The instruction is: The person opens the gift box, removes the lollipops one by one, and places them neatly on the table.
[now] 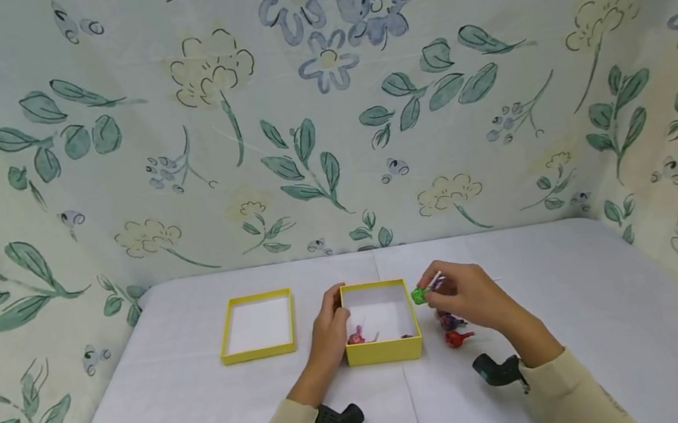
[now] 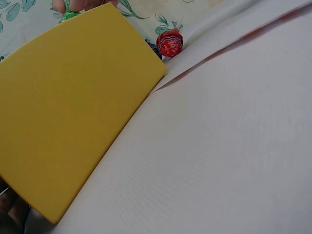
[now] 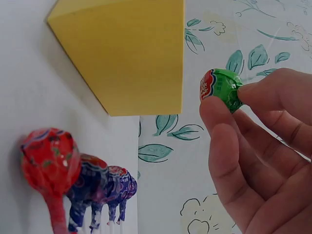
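Observation:
A yellow open-topped box (image 1: 384, 352) with a white inside stands on the table. My left hand (image 1: 330, 330) grips its left wall, thumb at the rim; in the left wrist view the box's yellow side (image 2: 83, 107) hides most of that hand. My right hand (image 1: 476, 294) pinches a green-wrapped lollipop (image 3: 225, 90) between thumb and fingertips, close to the box's right rim, its white stick angled up. Inside the box, a pink lollipop (image 1: 357, 337) lies at the front left. A small dark piece (image 1: 406, 336) shows in the front right corner.
Right of the box lie a red lollipop (image 1: 454, 339) and several purple-blue lollipops (image 3: 92, 178) in a row, partly under my right hand in the head view. A shallow yellow-rimmed lid (image 1: 260, 354) lies to the left. Floral cloth (image 1: 315, 231) hangs behind the table.

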A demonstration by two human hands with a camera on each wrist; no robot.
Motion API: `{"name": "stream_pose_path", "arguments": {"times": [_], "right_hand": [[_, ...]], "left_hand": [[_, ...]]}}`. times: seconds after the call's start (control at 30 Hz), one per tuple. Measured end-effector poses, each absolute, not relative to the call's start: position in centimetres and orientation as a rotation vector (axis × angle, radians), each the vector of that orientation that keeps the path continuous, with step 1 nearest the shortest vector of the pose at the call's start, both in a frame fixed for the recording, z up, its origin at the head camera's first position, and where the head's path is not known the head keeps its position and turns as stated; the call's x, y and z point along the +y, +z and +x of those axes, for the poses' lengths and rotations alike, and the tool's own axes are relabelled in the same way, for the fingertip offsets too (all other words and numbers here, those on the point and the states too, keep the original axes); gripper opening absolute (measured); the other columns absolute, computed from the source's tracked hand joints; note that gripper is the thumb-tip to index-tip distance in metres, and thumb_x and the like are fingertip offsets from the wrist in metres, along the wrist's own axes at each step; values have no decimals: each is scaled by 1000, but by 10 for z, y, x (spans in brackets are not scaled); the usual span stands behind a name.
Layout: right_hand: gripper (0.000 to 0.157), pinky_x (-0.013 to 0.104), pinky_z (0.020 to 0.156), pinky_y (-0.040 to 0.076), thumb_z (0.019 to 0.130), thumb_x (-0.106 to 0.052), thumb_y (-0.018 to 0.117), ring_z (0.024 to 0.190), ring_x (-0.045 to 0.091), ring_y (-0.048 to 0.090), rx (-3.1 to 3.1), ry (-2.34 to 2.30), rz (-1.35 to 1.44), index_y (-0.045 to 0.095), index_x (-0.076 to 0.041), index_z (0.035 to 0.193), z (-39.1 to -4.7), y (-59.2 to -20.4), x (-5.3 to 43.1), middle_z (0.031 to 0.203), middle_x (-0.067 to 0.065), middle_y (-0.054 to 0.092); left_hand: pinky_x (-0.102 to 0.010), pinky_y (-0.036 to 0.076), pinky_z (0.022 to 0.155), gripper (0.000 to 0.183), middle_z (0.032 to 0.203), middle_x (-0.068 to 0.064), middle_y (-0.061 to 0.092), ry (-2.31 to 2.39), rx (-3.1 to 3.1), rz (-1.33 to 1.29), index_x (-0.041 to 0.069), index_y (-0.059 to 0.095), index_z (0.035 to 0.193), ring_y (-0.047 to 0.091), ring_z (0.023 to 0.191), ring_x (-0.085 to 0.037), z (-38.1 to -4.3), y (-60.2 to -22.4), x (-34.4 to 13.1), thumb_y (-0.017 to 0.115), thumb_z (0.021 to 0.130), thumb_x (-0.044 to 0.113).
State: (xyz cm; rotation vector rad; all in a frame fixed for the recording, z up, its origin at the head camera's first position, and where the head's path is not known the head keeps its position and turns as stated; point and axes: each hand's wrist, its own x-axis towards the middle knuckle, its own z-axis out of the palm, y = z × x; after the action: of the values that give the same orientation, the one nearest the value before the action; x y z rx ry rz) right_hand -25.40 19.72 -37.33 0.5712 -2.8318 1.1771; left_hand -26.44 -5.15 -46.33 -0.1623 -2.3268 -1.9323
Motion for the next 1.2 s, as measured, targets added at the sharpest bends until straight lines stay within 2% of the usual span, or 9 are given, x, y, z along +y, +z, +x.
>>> {"name": "stream_pose_path", "arguments": {"times": [0.1, 0.27, 0.43, 0.77, 1.07, 1.2], "right_hand": [[13, 28, 66, 57, 88, -12, 66, 76, 24, 70, -2819, 1250, 551, 62, -16, 99, -253, -374, 202, 94, 7, 70], [13, 28, 69, 57, 88, -11, 67, 81, 19, 70, -2784, 1299, 540, 62, -15, 99, -253, -375, 211, 106, 5, 68], [14, 27, 69, 57, 88, -10, 66, 81, 15, 70, -2759, 1270, 551, 63, -16, 100, -253, -376, 219, 104, 5, 67], [16, 32, 73, 58, 90, -13, 64, 88, 21, 70, -2769, 1318, 560, 67, -16, 106, -253, -375, 230, 105, 7, 67], [22, 35, 76, 57, 91, -24, 66, 91, 24, 70, -2736, 1398, 568, 64, -12, 109, -254, -375, 241, 111, 12, 66], [20, 35, 77, 57, 94, -15, 61, 89, 28, 70, -2723, 1406, 580, 62, -4, 110, -252, -367, 243, 110, 17, 65]], "left_hand": [[-46, 29, 112, 50, 146, -10, 43, -1938, -2325, -167, 10, 39, 145, 40, 134, -27, -264, -463, -51, 37, 95, 9], [-46, 29, 112, 50, 147, -10, 43, -1943, -2326, -167, 11, 39, 145, 40, 134, -27, -263, -462, -51, 37, 95, 9], [-47, 30, 111, 49, 146, -9, 44, -1947, -2326, -157, 12, 40, 144, 41, 133, -26, -263, -464, -50, 37, 95, 9], [-48, 29, 112, 49, 148, -9, 41, -1943, -2344, -109, 16, 41, 143, 39, 135, -26, -264, -463, -50, 37, 95, 12], [-47, 28, 112, 49, 149, -9, 41, -1952, -2348, -99, 16, 41, 144, 39, 135, -24, -264, -462, -50, 38, 95, 11], [-46, 28, 112, 49, 148, -8, 42, -1949, -2348, -98, 15, 40, 144, 39, 135, -24, -264, -462, -49, 38, 95, 12]]}}
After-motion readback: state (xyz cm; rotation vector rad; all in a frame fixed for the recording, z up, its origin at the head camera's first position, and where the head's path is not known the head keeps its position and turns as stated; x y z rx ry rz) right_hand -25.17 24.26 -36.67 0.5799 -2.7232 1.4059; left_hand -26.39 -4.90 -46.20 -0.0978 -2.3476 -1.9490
